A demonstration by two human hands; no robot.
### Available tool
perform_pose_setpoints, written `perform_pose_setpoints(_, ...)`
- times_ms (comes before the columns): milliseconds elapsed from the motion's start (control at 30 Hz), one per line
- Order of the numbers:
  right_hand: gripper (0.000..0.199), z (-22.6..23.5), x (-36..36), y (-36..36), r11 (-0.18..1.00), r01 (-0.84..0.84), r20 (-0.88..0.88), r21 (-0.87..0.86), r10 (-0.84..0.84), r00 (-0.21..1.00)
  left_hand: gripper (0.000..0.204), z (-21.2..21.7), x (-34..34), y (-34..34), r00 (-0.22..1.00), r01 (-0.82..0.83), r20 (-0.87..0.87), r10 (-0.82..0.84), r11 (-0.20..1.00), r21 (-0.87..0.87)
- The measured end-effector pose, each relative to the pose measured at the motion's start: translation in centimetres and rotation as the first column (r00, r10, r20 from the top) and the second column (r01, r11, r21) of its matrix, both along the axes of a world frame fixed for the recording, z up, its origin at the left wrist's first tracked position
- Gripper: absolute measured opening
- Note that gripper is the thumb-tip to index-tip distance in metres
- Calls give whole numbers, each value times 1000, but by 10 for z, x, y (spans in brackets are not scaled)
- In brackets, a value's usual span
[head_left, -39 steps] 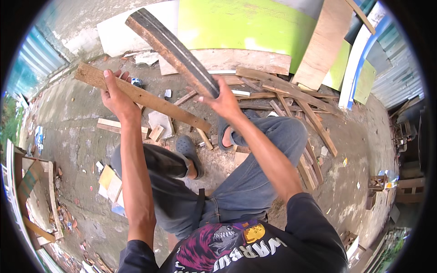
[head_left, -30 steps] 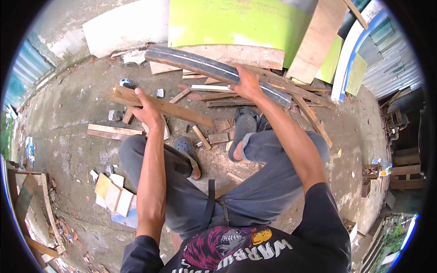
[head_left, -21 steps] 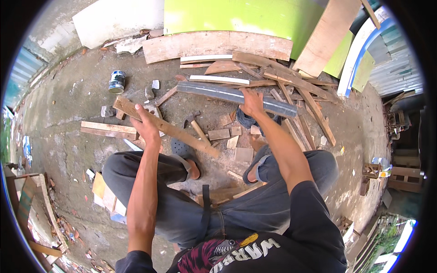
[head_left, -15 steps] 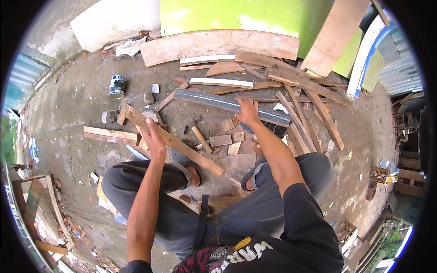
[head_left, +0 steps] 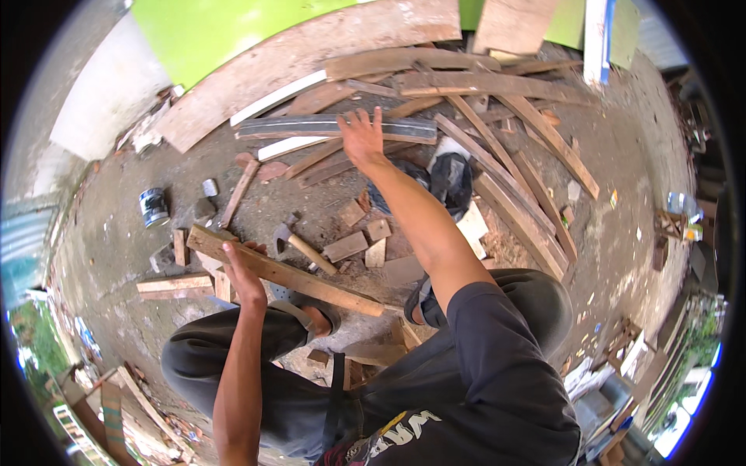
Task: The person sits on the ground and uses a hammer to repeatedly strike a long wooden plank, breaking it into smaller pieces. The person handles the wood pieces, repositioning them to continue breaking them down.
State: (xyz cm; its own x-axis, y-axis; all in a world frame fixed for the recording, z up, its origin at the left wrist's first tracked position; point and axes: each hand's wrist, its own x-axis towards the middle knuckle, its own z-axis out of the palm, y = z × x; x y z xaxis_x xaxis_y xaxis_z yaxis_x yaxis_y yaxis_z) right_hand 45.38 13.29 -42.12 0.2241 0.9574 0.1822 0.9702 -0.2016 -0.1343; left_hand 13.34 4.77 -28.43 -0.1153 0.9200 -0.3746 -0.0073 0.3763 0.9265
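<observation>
My left hand (head_left: 247,281) is closed around a brown wooden plank (head_left: 318,290), which slants over my left shin with its far end raised to the left. Out in front, my right hand (head_left: 362,140) has its fingers spread at the edge of a long grey-faced plank (head_left: 284,127). That plank rests across other lumber; whether my fingertips still touch it I cannot tell. Between the two planks a claw hammer (head_left: 311,252) lies on the ground, beside small wood offcuts (head_left: 346,246). A dark plastic bag (head_left: 451,185) is just beyond my right forearm.
A pile of long boards (head_left: 497,88) spreads at the far right. Behind it lean a wide plywood strip (head_left: 303,58) and a bright green panel (head_left: 206,31). A paint can (head_left: 154,207) stands at left, near stone chunks (head_left: 204,208). Short timber (head_left: 175,286) lies left of my knee.
The grey plank has moved farther away onto the lumber, and my right hand has reached forward and loosened its fingers from it. The view has turned to the right. My left hand keeps its plank.
</observation>
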Motion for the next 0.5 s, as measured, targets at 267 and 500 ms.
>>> perform_pose_setpoints(267,32,1,46,-113,981,94,-25,-172,-99,995,71,-12,63,25,988,147,-54,-147,989,8)
perform_pose_setpoints(500,37,83,90,-193,820,247,-48,-517,-316,948,74,14,124,-6,958,281,59,-280,960,-4)
